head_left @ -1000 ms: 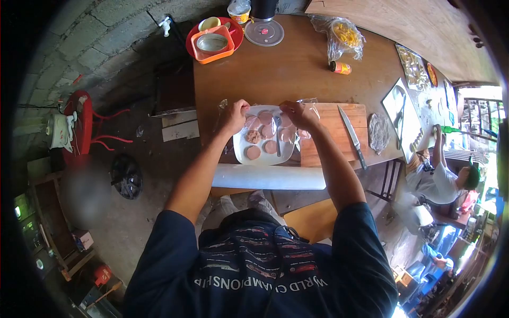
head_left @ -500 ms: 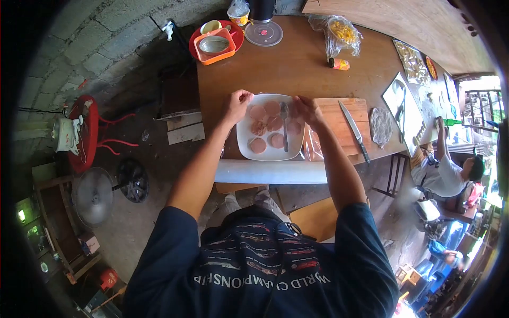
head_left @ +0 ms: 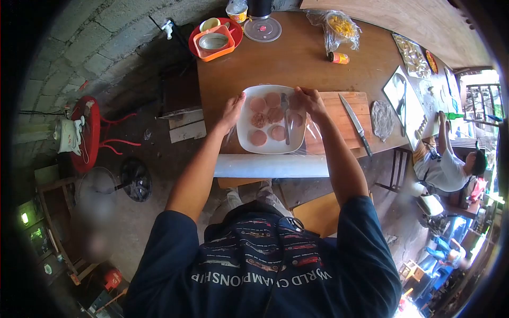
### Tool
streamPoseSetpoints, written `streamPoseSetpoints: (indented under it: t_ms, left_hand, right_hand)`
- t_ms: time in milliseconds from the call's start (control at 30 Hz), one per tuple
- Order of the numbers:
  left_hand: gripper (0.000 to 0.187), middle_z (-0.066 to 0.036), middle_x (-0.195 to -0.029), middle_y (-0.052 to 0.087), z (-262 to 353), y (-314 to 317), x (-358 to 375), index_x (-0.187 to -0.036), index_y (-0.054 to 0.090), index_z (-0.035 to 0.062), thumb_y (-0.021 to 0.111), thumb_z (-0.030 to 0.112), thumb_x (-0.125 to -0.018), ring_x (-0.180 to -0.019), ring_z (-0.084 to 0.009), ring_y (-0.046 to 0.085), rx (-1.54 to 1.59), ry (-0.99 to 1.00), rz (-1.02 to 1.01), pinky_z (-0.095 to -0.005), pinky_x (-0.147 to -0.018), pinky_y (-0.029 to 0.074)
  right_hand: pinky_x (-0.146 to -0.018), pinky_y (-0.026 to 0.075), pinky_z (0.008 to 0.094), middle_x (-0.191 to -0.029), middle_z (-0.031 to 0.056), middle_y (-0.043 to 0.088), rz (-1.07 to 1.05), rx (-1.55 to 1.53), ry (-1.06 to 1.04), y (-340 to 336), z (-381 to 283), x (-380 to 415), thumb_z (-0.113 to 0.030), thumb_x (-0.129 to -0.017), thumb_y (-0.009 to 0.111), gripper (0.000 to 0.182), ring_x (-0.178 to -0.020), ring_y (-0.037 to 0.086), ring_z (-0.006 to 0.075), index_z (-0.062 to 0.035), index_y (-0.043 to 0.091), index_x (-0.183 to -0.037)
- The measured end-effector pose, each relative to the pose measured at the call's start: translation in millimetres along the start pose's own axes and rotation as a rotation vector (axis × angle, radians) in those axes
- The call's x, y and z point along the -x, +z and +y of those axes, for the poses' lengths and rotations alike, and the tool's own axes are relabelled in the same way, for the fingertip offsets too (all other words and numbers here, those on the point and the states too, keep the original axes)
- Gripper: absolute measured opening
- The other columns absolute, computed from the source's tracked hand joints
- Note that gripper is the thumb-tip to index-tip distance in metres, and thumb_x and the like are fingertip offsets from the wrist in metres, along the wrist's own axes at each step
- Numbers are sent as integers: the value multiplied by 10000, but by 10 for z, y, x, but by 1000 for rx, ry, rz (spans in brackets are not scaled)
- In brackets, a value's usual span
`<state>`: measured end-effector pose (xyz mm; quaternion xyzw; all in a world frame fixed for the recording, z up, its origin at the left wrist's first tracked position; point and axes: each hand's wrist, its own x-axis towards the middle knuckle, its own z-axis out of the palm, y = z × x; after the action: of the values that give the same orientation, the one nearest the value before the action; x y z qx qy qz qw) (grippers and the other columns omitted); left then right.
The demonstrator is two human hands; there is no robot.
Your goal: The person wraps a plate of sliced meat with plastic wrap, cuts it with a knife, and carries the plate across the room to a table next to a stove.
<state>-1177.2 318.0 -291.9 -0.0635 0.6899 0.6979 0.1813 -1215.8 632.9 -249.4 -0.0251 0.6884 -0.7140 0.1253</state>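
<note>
A white square plate (head_left: 245, 139) lies on the table in front of me, bearing several round pinkish meat patties (head_left: 257, 138) and a flat metal utensil (head_left: 287, 124), perhaps a table knife. My left hand (head_left: 231, 112) is closed at the plate's left rim, thumb near the upper corner. At the upper right corner, my right hand (head_left: 311, 103) grips the rim with bent fingers. Clear plastic film (head_left: 314, 131) shows beyond the plate's right side and seems to stretch over it. The whitish film roll (head_left: 270, 166) lies along the near table edge.
Right of the plate are a wooden cutting board (head_left: 331, 114), a knife (head_left: 356, 124) and crumpled plastic (head_left: 383, 121). Farther back stand an orange basket (head_left: 214, 55), a clear lid (head_left: 262, 30), a small jar (head_left: 338, 58) and a wrapped yellow-food bowl (head_left: 342, 25). Another person (head_left: 445, 167) sits at the right.
My left hand has come down from the plate's upper left corner to its left side. The plate has shifted slightly away from me. My right hand stays near the upper right corner.
</note>
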Motion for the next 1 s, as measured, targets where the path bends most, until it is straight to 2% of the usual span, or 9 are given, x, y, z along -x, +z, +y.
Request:
streamPoseSetpoints:
  t_ms: [133, 233, 400, 633, 733, 833, 867, 933, 1000]
  left_hand:
    - [557, -14, -1163, 665, 56, 99, 12, -1245, 690, 47, 489, 546, -1099, -1085, -110, 575, 56, -24, 62, -312, -997, 459]
    - [604, 11, -969, 621, 63, 194, 26, -1063, 690, 7, 484, 574, -1090, -907, -120, 534, 18, 69, 208, -317, -825, 465]
    - [668, -117, -1097, 715, 85, 277, 79, -1204, 699, -26, 483, 593, -1076, -1052, -198, 645, 23, -7, 292, -391, -907, 528]
    - [682, -105, -1217, 693, -27, 215, -6, -1294, 673, 9, 522, 628, -1050, -1090, -193, 656, 93, -125, 311, -384, -938, 544]
    - [722, -152, -1259, 675, 94, 250, 76, -1292, 662, -18, 497, 642, -1051, -1223, -215, 601, 126, -16, 198, -441, -1002, 517]
    - [688, -139, -1262, 682, -132, 207, -81, -1288, 666, -19, 487, 609, -1069, -1202, -205, 622, 160, -167, 317, -425, -993, 529]
    - [686, -134, -1261, 685, 328, 359, 180, -1297, 661, -20, 503, 606, -1064, -1164, -213, 650, 154, -111, 241, -408, -968, 547]
    - [677, -137, -1252, 688, 285, 296, 137, -1315, 650, -20, 503, 593, -1068, -1120, -219, 670, 149, -101, 208, -397, -947, 558]
    - [678, -139, -1259, 686, 237, 294, 117, -1328, 643, -20, 497, 590, -1072, -1124, -219, 667, 183, -99, 183, -397, -956, 555]
  right_hand:
    - [-665, 531, 286, -815, 4, 677, -10, 16, 66, -14, 76, -46, -281, -1095, 586, 317, -714, 638, 112, 15, 699, -1079]
    - [-661, 529, 297, -799, 0, 668, -13, 3, 113, 10, 148, -64, -298, -1093, 588, 336, -703, 632, 116, 18, 697, -1061]
    - [-671, 522, 313, -817, 4, 672, 23, 37, 177, -11, 192, -85, -342, -1089, 595, 380, -708, 616, 122, 18, 707, -1047]
    - [-868, 515, 328, -982, 51, 698, 113, 154, 292, -103, 23, 252, -528, -1097, 500, 589, -931, 626, 114, 15, 728, -1111]
    - [-904, 528, 333, -1101, 93, 725, 27, -227, 494, -322, 450, 328, -564, -1081, 513, 640, -986, 661, 179, 22, 710, -1243]
    - [-891, 534, 344, -1099, 95, 731, 93, -270, 347, -274, 332, 533, -566, -1086, 499, 639, -970, 678, 190, 17, 705, -1244]
    - [-885, 537, 352, -1062, 108, 752, 167, -122, 287, -343, 149, 641, -542, -1095, 493, 624, -947, 699, 208, 29, 705, -1231]
    - [-855, 547, 372, -1002, 150, 766, 380, 184, 61, -884, 368, 747, -473, -1097, 517, 535, -900, 716, 244, 14, 706, -1212]
    - [-778, 559, 441, -893, 210, 741, 605, 832, 30, -1693, 543, 1026, -330, -1027, 598, 348, -816, 715, 361, -31, 709, -1166]
